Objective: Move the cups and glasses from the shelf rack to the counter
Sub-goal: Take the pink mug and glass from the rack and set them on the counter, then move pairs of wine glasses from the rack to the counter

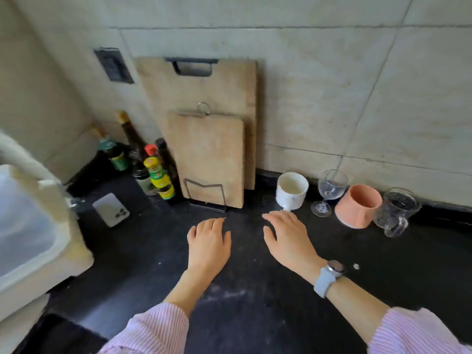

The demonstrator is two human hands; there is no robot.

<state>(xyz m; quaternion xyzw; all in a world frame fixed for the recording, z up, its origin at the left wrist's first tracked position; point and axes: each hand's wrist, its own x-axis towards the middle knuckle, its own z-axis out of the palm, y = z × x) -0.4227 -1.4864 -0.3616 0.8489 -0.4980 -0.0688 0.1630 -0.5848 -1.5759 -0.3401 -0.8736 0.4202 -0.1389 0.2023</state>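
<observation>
Four vessels stand along the worktop (255, 290) rear edge: white mug (292, 191), wine glass (330, 191), pink cup (357, 206), glass mug (396, 210). Left hand (209, 245) and right hand (288, 238) lie spread, empty. Shelf rack out of frame.

Worktop (255, 290): black, faintly speckled, under my two hands. My sleeves (158, 328): pink with fine white stripes. Watch strap (324, 281) on my right wrist: pale grey-blue. White mug (292, 191): white outside, cream within. Wine glass (329, 191): clear. Pink cup (357, 206): salmon pink, white at the base. Glass mug (396, 210): clear, dark against the worktop. Large cutting board (204, 90): pale wood, black handle. Small cutting board (207, 159): light tan wood. Bottles (158, 175): dark, with yellow and green labels, one red cap. Phone (111, 209): white. Wall tiles (332, 98): cream with grey seams.
</observation>
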